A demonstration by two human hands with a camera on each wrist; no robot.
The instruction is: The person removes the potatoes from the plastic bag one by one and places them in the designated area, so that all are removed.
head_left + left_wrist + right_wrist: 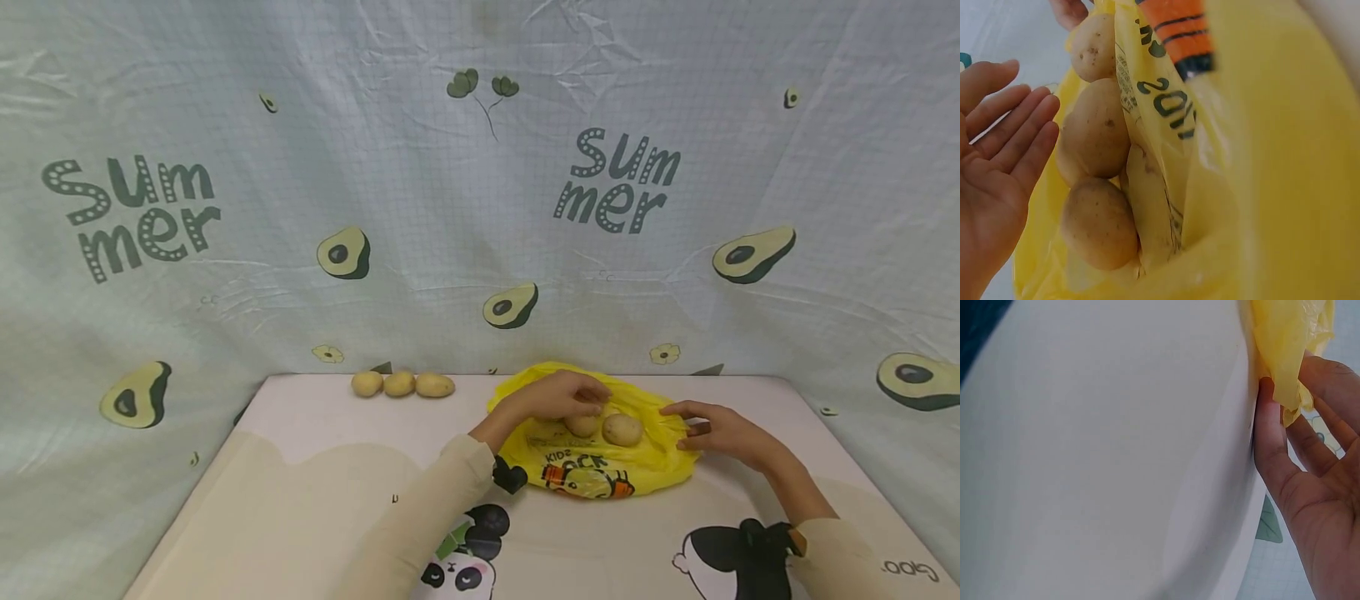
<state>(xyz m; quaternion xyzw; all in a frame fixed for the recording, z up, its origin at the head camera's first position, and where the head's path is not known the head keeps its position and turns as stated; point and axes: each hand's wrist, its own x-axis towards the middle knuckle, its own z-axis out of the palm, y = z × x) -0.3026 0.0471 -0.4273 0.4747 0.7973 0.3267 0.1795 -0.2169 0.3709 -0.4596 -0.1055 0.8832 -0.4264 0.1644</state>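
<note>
A yellow plastic bag (660, 471) with printed lettering lies on the table, its mouth spread. Potatoes are inside; one (622, 430) shows plainly in the head view, and several fill the opening in the left wrist view, such as the lowest potato (1099, 224). My left hand (564, 395) hovers over the opening; in the left wrist view its fingers are extended beside the potatoes, apart from them. At the bag's right edge, my right hand (723, 431) pinches the yellow plastic between thumb and fingers, as the right wrist view shows.
Three more potatoes, among them the middle one (400, 383), stand in a row along the table's back edge, left of the bag. A printed curtain (420, 183) hangs behind the table (322, 500), whose surface bears cartoon drawings.
</note>
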